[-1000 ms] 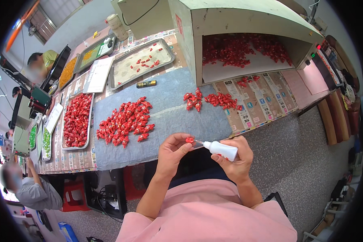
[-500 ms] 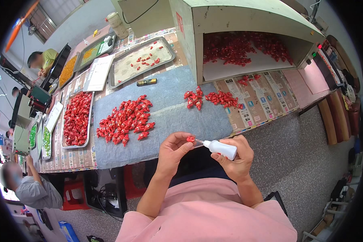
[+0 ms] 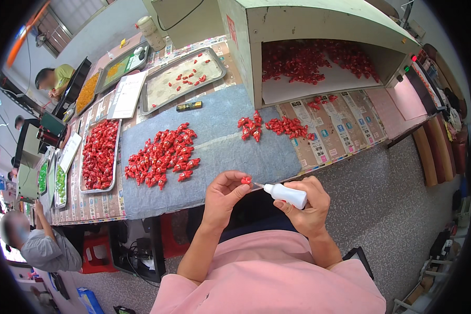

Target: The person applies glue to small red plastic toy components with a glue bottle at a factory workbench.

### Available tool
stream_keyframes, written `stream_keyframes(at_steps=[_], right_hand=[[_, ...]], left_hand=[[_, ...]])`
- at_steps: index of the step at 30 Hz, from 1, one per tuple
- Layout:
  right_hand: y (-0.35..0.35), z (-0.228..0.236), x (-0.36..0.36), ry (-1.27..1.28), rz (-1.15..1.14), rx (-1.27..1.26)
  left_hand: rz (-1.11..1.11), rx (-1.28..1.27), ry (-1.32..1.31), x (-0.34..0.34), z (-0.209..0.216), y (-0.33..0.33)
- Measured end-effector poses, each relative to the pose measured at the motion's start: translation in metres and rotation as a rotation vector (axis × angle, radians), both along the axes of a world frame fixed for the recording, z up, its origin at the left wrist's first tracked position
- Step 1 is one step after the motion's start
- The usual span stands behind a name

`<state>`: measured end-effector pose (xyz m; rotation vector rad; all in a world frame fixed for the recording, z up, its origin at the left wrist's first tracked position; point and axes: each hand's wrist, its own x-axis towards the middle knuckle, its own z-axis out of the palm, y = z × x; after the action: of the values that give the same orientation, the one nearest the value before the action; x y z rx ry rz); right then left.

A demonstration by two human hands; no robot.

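Observation:
Between the thumb and fingers of my left hand [image 3: 224, 196] is a small red plastic piece [image 3: 246, 180]. My right hand [image 3: 310, 205] is wrapped round a white squeeze bottle [image 3: 289, 195], tilted so that its thin nozzle [image 3: 258, 184] points left at the red piece. The nozzle tip is at or very near the piece; whether they touch I cannot tell. Both hands are just off the near edge of the table. Beyond them, on a blue-grey cloth [image 3: 214, 167], lie a big heap of red figures [image 3: 165, 154] and smaller clusters of red pieces [image 3: 251, 127].
A white tray full of red pieces [image 3: 99, 157] stands left of the cloth. Behind are a metal tray [image 3: 159, 97] with scattered red pieces, a black-and-gold battery-like cylinder [image 3: 189, 106] and a white booklet [image 3: 126, 94]. An open-fronted box [image 3: 256, 57] holds more red pieces. Co-workers [image 3: 49, 240] sit at left.
Both hands keep almost the same pose, the bottle still aimed at the red piece. The view has shifted very slightly. Nothing was let go or picked up.

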<state>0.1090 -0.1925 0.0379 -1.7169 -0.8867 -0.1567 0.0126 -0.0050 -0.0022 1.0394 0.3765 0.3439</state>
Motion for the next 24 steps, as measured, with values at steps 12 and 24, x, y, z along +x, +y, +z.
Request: stream_keyframes(at_steps=[12, 24], right_hand=[[0.0013, -0.0016, -0.0012, 0.015, 0.009, 0.017], [0.0046, -0.0046, -0.0006, 0.029, -0.012, 0.058]], left_hand=[[0.004, 0.035, -0.010, 0.0010, -0.0011, -0.0001], [-0.023, 0.022, -0.006, 0.0009, 0.0028, 0.0001]])
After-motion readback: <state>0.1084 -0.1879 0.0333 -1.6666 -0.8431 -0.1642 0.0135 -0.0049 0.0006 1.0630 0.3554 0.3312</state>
